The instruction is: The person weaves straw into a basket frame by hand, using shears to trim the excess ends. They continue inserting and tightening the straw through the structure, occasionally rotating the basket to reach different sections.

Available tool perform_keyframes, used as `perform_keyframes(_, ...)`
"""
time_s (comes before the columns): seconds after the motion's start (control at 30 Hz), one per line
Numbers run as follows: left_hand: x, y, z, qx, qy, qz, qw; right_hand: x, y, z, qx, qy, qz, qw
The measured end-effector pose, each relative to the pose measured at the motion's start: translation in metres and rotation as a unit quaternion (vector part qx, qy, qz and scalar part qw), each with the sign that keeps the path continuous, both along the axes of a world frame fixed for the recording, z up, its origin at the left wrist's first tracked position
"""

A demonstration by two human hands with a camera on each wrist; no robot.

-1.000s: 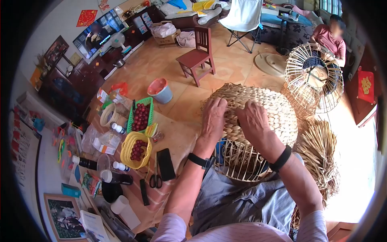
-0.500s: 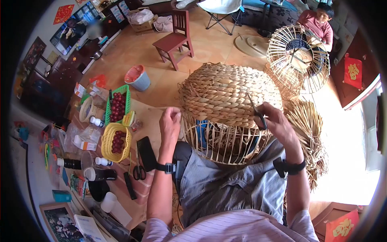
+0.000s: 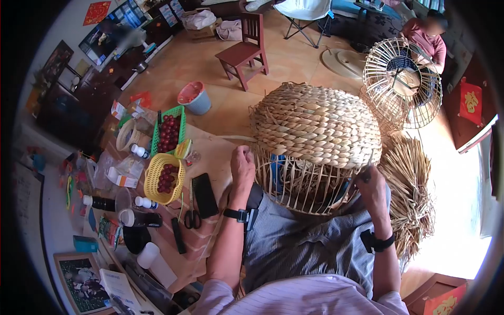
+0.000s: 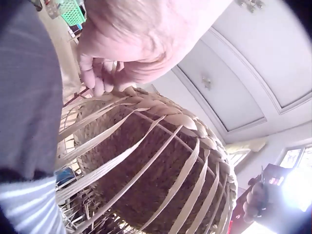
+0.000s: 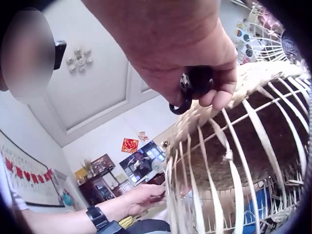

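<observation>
A round basket (image 3: pixel 315 126) sits over the lap, its upper part braided from pale straw and its lower part open bamboo ribs. My right hand (image 3: pixel 371 189) is at the basket's lower right edge and grips small scissors by their black handles (image 5: pixel 197 83). In the left wrist view the blade shows only as a dark sliver. My left hand (image 3: pixel 243 170) is beside the basket's left side, fingers curled toward the thumb close to the braided rim (image 4: pixel 183 119); I cannot tell whether a straw strand is between them. A pale strip (image 3: pixel 236 137) sticks out from the basket's left.
Dry straw (image 3: pixel 407 184) is bundled at the right. On the left table (image 3: pixel 210 152) are a phone (image 3: pixel 205 195), scissors (image 3: pixel 192 218), fruit baskets (image 3: pixel 164 178) and bottles. Beyond stand a bucket (image 3: pixel 194 98) and a red chair (image 3: pixel 242 52). A person (image 3: pixel 428 37) sits behind a bamboo frame (image 3: pixel 401 84).
Both hands have come apart from the top of the basket. The right hand has moved down to its right edge with the scissors; the left has moved off to its left side.
</observation>
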State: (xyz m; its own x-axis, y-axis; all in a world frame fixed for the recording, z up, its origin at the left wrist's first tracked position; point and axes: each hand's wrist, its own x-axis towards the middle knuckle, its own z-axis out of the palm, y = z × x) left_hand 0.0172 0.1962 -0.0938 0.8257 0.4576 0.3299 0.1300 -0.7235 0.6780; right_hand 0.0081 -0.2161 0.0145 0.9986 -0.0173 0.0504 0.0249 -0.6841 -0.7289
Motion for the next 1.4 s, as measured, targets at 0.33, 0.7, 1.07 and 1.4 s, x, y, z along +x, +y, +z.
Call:
perform_keyframes(0.33,0.039,0.020,-0.024,-0.016,0.079,0.012,0.997,-0.005,0.017,-0.032,0.199,-0.003,0.048,0.979)
perform_keyframes(0.7,0.060,0.033,-0.008,0.090,0.136,-0.004,0.987,-0.001,-0.016,-0.077,0.160,0.010,0.083,0.984)
perform_keyframes(1.07,0.064,0.041,-0.086,-0.145,0.015,0.000,0.989,-0.004,-0.040,-0.077,0.212,-0.045,0.048,0.975)
perform_keyframes(1.4,0.055,0.018,-0.061,-0.617,-0.111,-0.026,0.778,0.007,-0.073,-0.086,0.237,0.002,0.069,0.969)
